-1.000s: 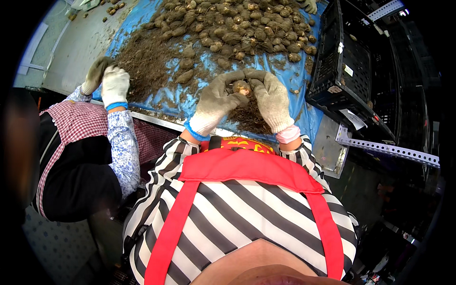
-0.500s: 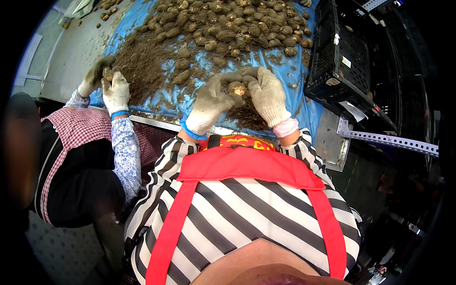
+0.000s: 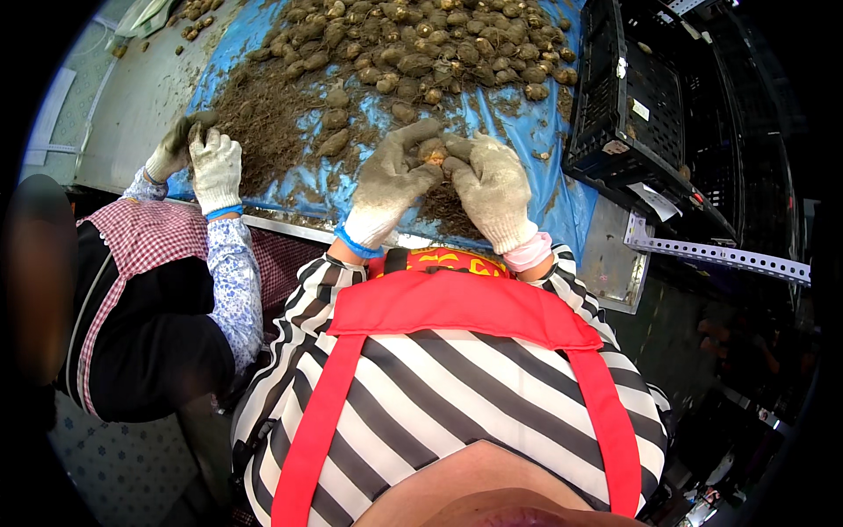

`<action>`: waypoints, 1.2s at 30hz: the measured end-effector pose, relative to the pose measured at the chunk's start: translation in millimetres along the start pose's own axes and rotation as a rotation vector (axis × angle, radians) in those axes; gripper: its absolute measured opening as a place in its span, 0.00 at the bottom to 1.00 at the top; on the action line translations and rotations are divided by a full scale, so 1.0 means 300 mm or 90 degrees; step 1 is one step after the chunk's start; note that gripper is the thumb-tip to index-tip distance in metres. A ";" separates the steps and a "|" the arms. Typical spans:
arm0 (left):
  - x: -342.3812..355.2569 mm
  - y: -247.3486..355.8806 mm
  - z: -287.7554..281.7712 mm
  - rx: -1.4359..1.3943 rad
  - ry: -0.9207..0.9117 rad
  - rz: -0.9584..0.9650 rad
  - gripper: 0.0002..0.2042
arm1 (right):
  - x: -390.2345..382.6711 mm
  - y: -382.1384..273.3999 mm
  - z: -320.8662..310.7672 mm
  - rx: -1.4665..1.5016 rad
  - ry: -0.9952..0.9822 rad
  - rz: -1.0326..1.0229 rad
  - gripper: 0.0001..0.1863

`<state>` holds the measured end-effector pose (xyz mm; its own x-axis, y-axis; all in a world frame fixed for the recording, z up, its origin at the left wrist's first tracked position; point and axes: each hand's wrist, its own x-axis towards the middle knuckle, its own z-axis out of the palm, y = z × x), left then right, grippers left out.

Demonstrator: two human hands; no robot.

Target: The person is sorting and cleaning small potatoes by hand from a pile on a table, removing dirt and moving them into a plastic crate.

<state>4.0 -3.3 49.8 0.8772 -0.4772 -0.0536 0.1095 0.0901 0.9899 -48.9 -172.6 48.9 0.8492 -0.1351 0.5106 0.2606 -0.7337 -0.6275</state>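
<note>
Between my two gloved hands, just above the near edge of a blue plastic sheet (image 3: 303,171), is a small brown taro corm (image 3: 432,152). My left hand (image 3: 392,180) curls its fingers and thumb around the left side of it. From the right, my right hand (image 3: 492,184) pinches at the same taro with bent fingers and thumb. Both knit gloves are soiled grey-brown. Below the hands lies a patch of dark soil and root fibres (image 3: 446,211). Farther off, a large heap of hairy, dirt-covered taros (image 3: 413,53) covers the sheet.
At my left a co-worker's gloved hands (image 3: 200,162) are close together over the table edge. Black plastic crates (image 3: 637,114) stand at the right, beside a perforated metal bar (image 3: 720,256). Loose soil (image 3: 259,132) spreads left of the heap. A few taros (image 3: 191,32) lie far left.
My hands have turned the taro, so its pale face has given way to a brown side. My right fingers have drawn back from over its top. The co-worker's hands have shifted slightly.
</note>
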 end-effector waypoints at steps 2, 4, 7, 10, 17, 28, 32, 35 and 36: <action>0.007 -0.020 -0.007 0.090 0.018 0.052 0.31 | 0.000 -0.014 0.008 -0.040 0.009 0.014 0.11; 0.005 -0.020 -0.011 0.164 0.014 0.057 0.31 | 0.002 -0.017 0.008 -0.045 -0.002 0.042 0.09; 0.002 0.001 0.000 0.123 -0.023 0.005 0.31 | 0.027 0.000 0.005 -0.013 -0.053 0.125 0.08; -0.003 -0.039 0.017 -0.066 -0.034 -0.012 0.32 | 0.059 0.035 0.003 0.068 -0.096 0.202 0.09; 0.007 -0.026 -0.008 0.156 0.000 0.054 0.38 | 0.044 0.021 -0.035 0.318 -0.162 0.234 0.13; -0.006 0.009 -0.007 -0.028 -0.089 -0.025 0.40 | 0.060 0.125 -0.014 -0.002 -0.175 0.210 0.12; 0.003 -0.041 -0.011 -0.269 -0.115 -0.016 0.40 | 0.032 0.131 -0.030 0.115 -0.128 0.158 0.19; 0.005 -0.028 -0.005 -0.287 -0.115 -0.038 0.38 | 0.020 0.089 -0.048 0.271 -0.110 0.239 0.18; 0.003 -0.027 -0.007 -0.281 -0.111 -0.047 0.37 | 0.033 0.041 -0.078 0.278 -0.117 0.250 0.18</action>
<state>4.7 -2.6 41.3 0.7726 -0.6320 -0.0609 0.3894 0.3960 0.8316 -47.9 -198.7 60.0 0.9751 -0.1948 0.1064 0.0426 -0.3064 -0.9510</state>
